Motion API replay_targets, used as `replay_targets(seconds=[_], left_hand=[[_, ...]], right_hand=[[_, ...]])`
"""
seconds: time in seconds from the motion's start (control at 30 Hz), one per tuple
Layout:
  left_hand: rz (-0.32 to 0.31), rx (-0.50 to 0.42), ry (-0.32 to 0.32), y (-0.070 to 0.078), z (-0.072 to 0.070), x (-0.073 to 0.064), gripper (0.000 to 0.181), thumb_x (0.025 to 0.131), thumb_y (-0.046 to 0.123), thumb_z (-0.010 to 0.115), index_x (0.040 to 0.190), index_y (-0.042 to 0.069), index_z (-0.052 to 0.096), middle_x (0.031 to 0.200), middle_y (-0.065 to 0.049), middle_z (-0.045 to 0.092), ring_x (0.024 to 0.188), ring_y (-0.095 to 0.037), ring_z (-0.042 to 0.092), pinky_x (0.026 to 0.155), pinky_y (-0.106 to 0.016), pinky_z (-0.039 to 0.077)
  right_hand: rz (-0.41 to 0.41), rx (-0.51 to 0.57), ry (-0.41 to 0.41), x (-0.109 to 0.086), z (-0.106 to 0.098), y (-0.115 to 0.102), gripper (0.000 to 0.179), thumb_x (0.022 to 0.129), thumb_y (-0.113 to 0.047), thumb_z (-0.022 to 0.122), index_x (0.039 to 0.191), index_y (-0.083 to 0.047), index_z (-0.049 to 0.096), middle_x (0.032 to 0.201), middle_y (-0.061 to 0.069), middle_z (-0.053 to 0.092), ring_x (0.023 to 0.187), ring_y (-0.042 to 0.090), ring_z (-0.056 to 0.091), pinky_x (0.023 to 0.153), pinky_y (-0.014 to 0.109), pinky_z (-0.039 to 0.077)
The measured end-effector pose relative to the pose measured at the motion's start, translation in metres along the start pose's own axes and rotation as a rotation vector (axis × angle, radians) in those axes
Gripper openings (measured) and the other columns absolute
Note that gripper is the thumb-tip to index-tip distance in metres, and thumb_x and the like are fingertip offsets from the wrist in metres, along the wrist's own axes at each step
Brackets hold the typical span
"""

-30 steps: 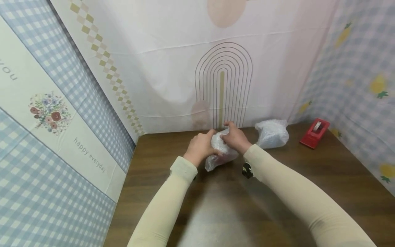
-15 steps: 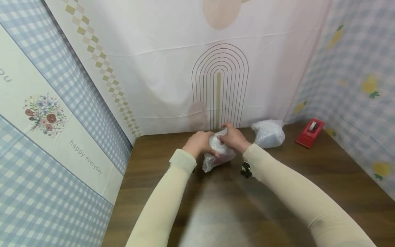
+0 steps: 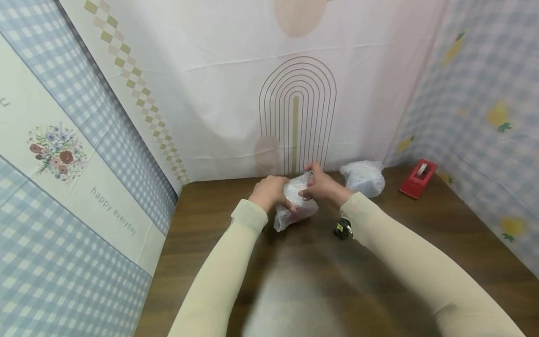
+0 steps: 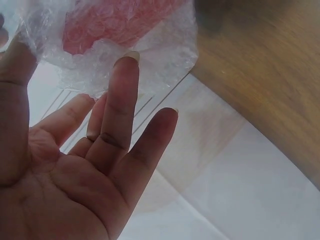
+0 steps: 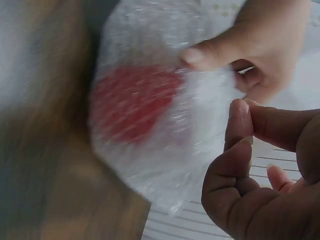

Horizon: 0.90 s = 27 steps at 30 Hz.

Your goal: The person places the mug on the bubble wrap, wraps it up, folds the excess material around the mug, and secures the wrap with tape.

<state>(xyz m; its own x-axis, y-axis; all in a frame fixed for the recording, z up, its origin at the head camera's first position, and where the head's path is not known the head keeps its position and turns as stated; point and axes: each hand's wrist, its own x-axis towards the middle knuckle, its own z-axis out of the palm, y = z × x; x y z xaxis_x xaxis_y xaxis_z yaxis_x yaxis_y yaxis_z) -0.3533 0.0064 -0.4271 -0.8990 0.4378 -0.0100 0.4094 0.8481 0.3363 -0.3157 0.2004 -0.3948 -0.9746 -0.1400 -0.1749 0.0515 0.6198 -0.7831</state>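
A package in clear bubble wrap [image 3: 295, 191] stands near the back of the wooden table. Something red [image 5: 135, 102] shows through the wrap, its kind blurred by the bubbles. My left hand [image 3: 269, 192] holds the package from the left, the thumb laid on the wrap and the fingers round the far side. On the right, my right hand [image 3: 324, 186] is at the package's upper edge. In the right wrist view its thumb and forefinger [image 5: 239, 122] pinch together at the wrap's edge, with a small glossy clear bit at the tips.
A second bubble-wrapped bundle [image 3: 363, 179] sits to the right, against the back cloth. Beyond it lies a red tape dispenser [image 3: 418, 179]. Patterned cloths enclose the brown table [image 3: 210, 234] at the back and both sides.
My right hand has shifted slightly right and its wrist has turned, with the thumb and forefinger more drawn off the wrap. The left hand keeps its hold. The head view has shifted a little.
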Motion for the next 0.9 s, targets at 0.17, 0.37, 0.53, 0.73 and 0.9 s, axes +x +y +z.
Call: replay_targets(seconds=[0.17,0.37,0.53,0.73,0.9], left_hand=[[0.005,0.016,0.011,0.001,0.001,-0.002,0.089,0.072,0.048,0.108,0.148,0.017,0.073,0.139,-0.009,0.082,0.122,-0.033,0.079,0.1,-0.052,0.066],[0.015,0.007,0.037,0.0,0.001,-0.002,0.089,0.071,0.046,0.109,0.148,0.018,0.074,0.139,-0.009,0.082,0.12,-0.034,0.079,0.099,-0.054,0.067],[0.027,-0.002,0.041,-0.003,0.002,0.0,0.089,0.073,0.045,0.108,0.15,0.016,0.073,0.142,-0.009,0.081,0.124,-0.033,0.078,0.103,-0.052,0.066],[0.044,-0.024,0.026,-0.005,0.004,0.001,0.09,0.076,0.045,0.107,0.152,0.015,0.071,0.144,-0.008,0.08,0.126,-0.032,0.077,0.108,-0.048,0.064],[0.041,-0.054,0.028,-0.008,0.009,0.001,0.091,0.076,0.045,0.107,0.154,0.016,0.07,0.145,-0.008,0.08,0.127,-0.031,0.077,0.109,-0.049,0.064]], right_hand=[[0.016,-0.062,0.004,-0.001,0.008,0.017,0.059,0.102,-0.006,0.083,0.14,0.001,0.039,0.136,0.033,0.06,0.099,0.031,0.074,0.077,0.033,0.061],[-0.029,-0.157,0.052,0.034,0.016,0.068,0.059,0.094,-0.029,0.095,0.122,-0.005,0.049,0.117,0.023,0.066,0.1,0.034,0.069,0.084,0.043,0.062],[-0.035,-0.176,0.041,0.02,0.017,0.057,0.05,0.102,-0.028,0.087,0.122,-0.001,0.05,0.114,0.023,0.069,0.097,0.032,0.071,0.083,0.043,0.062],[-0.096,-0.167,0.032,-0.003,0.021,0.046,0.034,0.111,-0.019,0.075,0.117,-0.001,0.046,0.087,0.008,0.06,0.076,0.025,0.078,0.064,0.03,0.058],[-0.12,-0.057,0.012,0.003,0.023,0.057,0.034,0.108,-0.011,0.078,0.112,0.0,0.047,0.087,0.007,0.058,0.075,0.027,0.079,0.065,0.036,0.068]])
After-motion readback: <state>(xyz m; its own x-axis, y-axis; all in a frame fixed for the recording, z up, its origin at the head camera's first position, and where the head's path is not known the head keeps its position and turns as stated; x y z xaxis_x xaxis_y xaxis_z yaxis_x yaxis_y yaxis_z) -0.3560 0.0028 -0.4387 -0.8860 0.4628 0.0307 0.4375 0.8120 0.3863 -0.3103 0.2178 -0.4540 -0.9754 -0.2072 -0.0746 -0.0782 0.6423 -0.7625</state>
